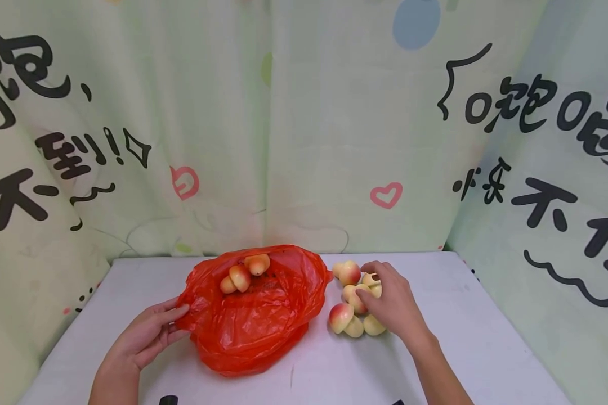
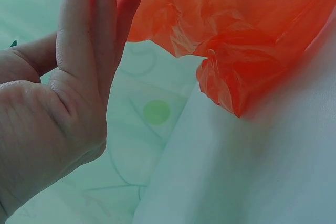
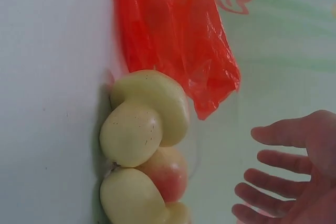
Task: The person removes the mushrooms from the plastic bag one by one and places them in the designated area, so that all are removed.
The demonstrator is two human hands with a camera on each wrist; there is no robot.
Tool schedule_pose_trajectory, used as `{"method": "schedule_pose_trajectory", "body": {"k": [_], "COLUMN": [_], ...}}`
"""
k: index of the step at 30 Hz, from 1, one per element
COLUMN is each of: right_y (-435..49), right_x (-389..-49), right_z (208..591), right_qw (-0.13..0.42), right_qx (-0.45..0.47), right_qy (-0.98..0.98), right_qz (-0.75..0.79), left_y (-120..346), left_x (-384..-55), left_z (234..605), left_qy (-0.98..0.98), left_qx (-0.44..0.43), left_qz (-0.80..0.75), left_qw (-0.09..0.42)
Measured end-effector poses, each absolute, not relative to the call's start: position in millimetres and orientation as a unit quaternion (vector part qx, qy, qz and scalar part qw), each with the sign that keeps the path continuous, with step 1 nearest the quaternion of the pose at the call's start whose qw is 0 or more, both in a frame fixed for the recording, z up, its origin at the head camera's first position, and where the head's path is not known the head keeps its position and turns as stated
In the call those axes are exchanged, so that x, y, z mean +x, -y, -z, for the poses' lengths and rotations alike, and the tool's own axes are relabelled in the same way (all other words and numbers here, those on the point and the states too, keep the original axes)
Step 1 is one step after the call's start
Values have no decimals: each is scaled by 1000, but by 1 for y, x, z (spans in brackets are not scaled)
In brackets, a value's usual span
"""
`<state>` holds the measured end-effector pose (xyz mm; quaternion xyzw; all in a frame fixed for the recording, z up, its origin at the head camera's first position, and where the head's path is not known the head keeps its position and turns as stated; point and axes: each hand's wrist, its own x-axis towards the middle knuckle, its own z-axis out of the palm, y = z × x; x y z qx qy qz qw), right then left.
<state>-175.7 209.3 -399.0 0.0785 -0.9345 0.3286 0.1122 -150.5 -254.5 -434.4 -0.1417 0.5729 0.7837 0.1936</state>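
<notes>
A red plastic bag [image 1: 263, 315] lies with its mouth spread wide. Two yellow-and-red mushroom-shaped pieces [image 1: 240, 277] rest inside it near the back. My left hand [image 1: 149, 334] pinches the bag's left rim between thumb and fingers. To the bag's right, several more mushroom-shaped pieces [image 1: 341, 318] sit in a cluster. Over that cluster is my right hand [image 1: 392, 298], thumb and fingers spread. In the right wrist view the hand [image 3: 294, 177] is apart from the pale pieces [image 3: 131, 135] and holds nothing. It partly hides the cluster in the head view.
Everything lies on a white table [image 1: 466, 337]. A pale green printed curtain [image 1: 324, 124] rises behind and along both sides. Two small black objects, one of them here [image 1: 169, 400], poke in at the front edge.
</notes>
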Motion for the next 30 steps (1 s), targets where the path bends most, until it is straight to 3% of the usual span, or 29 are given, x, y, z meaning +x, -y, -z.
{"method": "schedule_pose_trajectory", "body": {"k": [10,30], "right_y": [-193,-154], "right_x": [-183,-206], "right_z": [389,373], "right_qw": [132,73], "right_qx": [116,200], "right_qy": [918,871], "right_qz": [-355,-443], "left_y": [254,253], "left_x": [-150,-150], "left_z": [433,432], "left_qy": [-573,-574], "left_qx": [-147,-147], "left_qz": [-783,-782], "left_qw": [194,190]}}
